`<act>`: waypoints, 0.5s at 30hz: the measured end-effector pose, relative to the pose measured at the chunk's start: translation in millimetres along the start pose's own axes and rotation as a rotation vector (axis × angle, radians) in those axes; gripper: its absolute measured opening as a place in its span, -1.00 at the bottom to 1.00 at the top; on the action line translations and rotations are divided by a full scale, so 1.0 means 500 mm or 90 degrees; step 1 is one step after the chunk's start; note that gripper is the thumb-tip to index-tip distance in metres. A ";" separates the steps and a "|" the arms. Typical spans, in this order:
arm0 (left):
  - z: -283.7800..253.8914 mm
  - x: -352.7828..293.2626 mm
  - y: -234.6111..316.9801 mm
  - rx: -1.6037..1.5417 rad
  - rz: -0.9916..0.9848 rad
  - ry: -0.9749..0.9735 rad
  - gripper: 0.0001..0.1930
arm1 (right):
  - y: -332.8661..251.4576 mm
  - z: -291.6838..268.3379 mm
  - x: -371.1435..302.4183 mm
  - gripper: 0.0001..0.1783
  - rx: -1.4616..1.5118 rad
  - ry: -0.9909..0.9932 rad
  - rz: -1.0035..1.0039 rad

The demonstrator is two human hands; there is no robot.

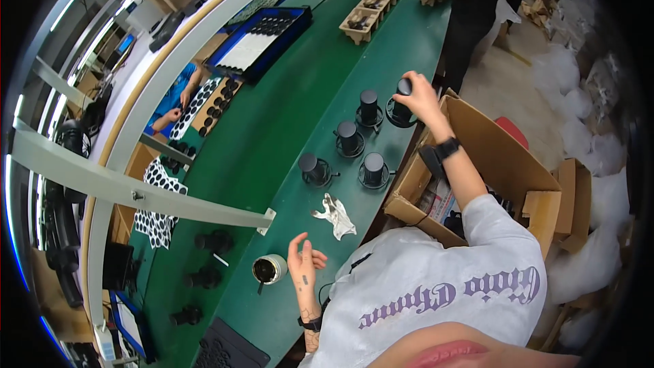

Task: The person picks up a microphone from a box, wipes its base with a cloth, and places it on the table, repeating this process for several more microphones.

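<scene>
So, nearest me the left hand (302,259) hovers loose and empty over the green counter (272,129), next to a small open tin (270,268) and a crumpled rag (336,215). Further out, four black cylinder parts (349,138) already stand on their round bases. The right hand (419,97) has its grip closed around a fifth one (402,103), at the far end beside the open cardboard box (490,157). More seem to sit in the box, hard to tell.

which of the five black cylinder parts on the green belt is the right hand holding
The farthest black cylindrical part on a round base, at the group's top right beside the open cardboard box. The right hand grips its top; the other four stand untouched.
</scene>
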State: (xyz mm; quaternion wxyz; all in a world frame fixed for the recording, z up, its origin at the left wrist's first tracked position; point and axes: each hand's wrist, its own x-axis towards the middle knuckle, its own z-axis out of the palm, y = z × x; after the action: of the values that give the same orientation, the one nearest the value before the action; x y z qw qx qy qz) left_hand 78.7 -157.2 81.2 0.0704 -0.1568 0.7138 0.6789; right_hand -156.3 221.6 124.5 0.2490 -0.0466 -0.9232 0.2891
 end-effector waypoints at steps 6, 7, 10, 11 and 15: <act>0.030 0.009 -0.004 0.022 0.002 -0.064 -0.65 | 0.124 0.184 -0.001 -0.43 -0.052 -0.069 0.101; 0.027 0.009 -0.008 0.023 0.002 -0.060 -0.65 | 0.122 0.191 -0.006 -0.44 -0.055 -0.073 0.121; 0.016 0.010 -0.021 0.031 0.001 -0.045 -0.66 | 0.124 0.199 -0.005 -0.44 -0.053 -0.078 0.134; 0.011 0.010 -0.024 0.031 0.003 -0.031 -0.67 | 0.125 0.197 -0.006 -0.44 -0.050 -0.078 0.125; 0.008 0.015 -0.023 0.050 -0.002 -0.014 -0.69 | 0.148 0.192 -0.007 -0.34 -0.040 -0.097 0.135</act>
State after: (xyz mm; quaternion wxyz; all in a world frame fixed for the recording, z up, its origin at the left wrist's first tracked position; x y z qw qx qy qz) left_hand 74.9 -154.7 67.5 0.0850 -0.1474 0.7387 0.6522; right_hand -204.4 233.0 13.9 0.1445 -0.1293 -0.9379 0.2875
